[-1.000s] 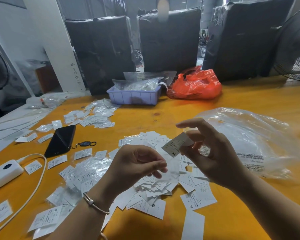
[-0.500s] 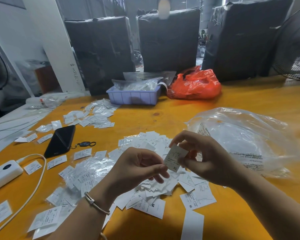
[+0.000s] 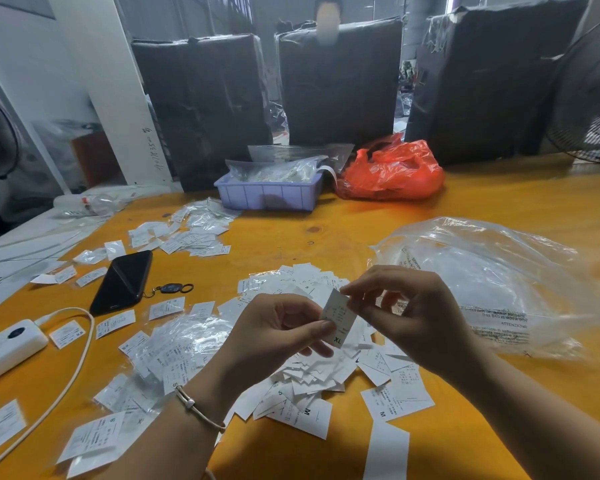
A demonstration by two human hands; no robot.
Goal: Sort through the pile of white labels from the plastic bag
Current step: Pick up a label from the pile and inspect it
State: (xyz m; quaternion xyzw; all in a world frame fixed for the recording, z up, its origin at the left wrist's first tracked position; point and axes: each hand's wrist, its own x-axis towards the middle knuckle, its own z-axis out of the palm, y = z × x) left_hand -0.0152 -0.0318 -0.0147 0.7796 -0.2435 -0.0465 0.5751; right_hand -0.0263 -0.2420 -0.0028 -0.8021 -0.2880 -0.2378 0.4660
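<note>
Near the middle of the frame both hands meet over the pile of labels (image 3: 312, 368), sharing a single label (image 3: 338, 317) marked XL. The right hand (image 3: 413, 317) pinches its upper end between fingertips and thumb, a narrow grip, while the left hand (image 3: 274, 330) curls in from the left and nips the lower edge with thumb and forefinger. The label hangs above the pile, clear of the orange table (image 3: 326, 230). The clear plastic bag (image 3: 482, 282) lies slack at the right of the frame, just beside the pile, and sorted groups sit elsewhere: one heap (image 3: 191, 233) in the upper left of the table, loose labels in clear sleeves (image 3: 174, 344) at the lower left. The risk I would guess at here is a mis-sort: the labels look alike apart from small size letters, and some lie face down, so an XL could easily land among S or M pieces. The slips also look thin and light; the fans at the left and right edges, if running, could scatter the groups into each other. A sleeve or forearm dragged across the lower pile might also sweep slips off the near edge. The phone (image 3: 122, 282) and the white power bank (image 3: 11, 344) lie among the loose slips on the left and could hide a few.
</note>
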